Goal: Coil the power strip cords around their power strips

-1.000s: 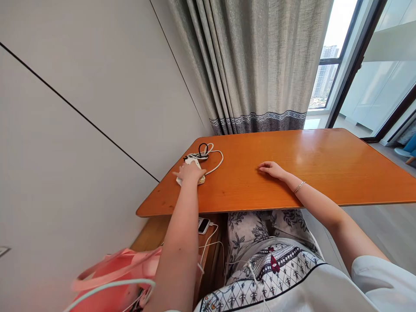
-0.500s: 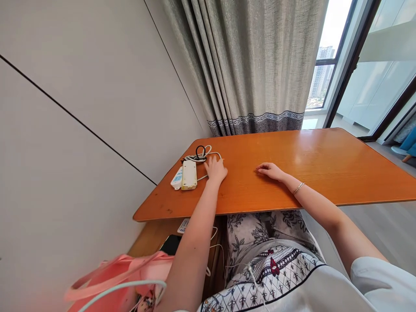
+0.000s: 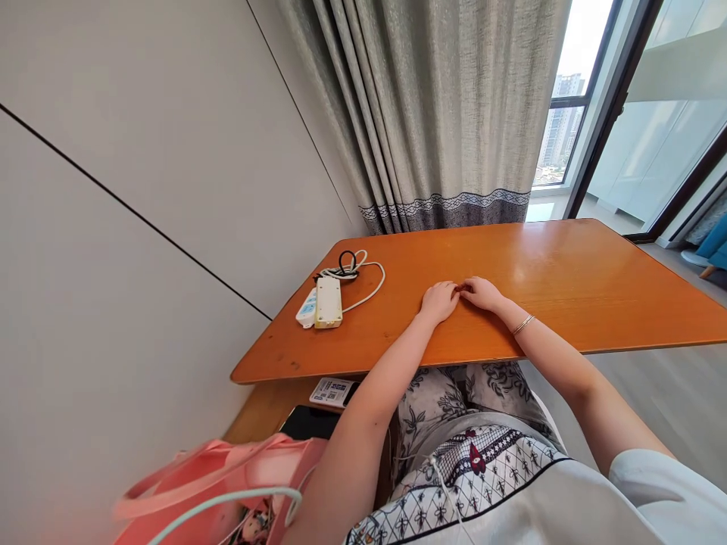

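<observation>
My left hand (image 3: 440,302) and my right hand (image 3: 481,293) rest on the orange-brown wooden table (image 3: 545,280), their fingertips meeting. Both have curled, closed fingers. What lies between the fingertips, if anything, is too small and too hidden to make out. To the left of my hands, apart from them, a cream power strip (image 3: 329,303) leans on a white power strip with blue sockets (image 3: 307,309). Behind the strips lies a coiled white cable (image 3: 379,272) beside a black cable (image 3: 347,257).
Below the table's left edge, a wooden surface bears a printed white box (image 3: 331,391) and a black phone-like slab (image 3: 307,424). A pink bag (image 3: 227,477) sits at lower left. A wall (image 3: 125,113) borders the left; a grey curtain (image 3: 454,113) hangs behind.
My left hand has moved right, away from the cables, to meet my right hand. My right hand has hardly shifted. The power strips stay where they were.
</observation>
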A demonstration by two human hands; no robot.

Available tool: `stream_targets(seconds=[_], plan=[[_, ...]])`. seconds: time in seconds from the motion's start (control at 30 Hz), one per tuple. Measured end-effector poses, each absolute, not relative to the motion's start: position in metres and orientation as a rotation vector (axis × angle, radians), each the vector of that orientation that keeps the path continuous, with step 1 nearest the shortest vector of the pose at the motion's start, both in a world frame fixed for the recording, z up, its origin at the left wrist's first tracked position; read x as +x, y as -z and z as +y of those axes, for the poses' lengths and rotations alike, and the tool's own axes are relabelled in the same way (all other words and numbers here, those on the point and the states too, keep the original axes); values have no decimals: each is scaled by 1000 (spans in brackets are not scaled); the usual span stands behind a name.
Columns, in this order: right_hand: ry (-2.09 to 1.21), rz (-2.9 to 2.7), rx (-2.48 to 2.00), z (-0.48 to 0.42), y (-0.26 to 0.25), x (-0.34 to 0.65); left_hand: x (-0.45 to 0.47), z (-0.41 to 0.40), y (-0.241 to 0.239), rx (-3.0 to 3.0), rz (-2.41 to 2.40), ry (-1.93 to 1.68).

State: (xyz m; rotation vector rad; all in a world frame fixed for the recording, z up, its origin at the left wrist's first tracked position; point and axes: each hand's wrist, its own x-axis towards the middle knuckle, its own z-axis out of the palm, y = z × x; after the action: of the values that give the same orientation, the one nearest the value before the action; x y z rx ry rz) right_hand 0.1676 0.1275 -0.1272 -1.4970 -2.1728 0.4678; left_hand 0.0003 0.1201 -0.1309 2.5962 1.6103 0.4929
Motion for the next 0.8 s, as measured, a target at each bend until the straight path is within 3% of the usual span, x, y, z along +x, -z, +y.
stream_targets(seconds=[0.8], plan=[[-407, -2312, -1522, 118, 120, 168, -8, 125, 133, 2606, 1575, -522]])
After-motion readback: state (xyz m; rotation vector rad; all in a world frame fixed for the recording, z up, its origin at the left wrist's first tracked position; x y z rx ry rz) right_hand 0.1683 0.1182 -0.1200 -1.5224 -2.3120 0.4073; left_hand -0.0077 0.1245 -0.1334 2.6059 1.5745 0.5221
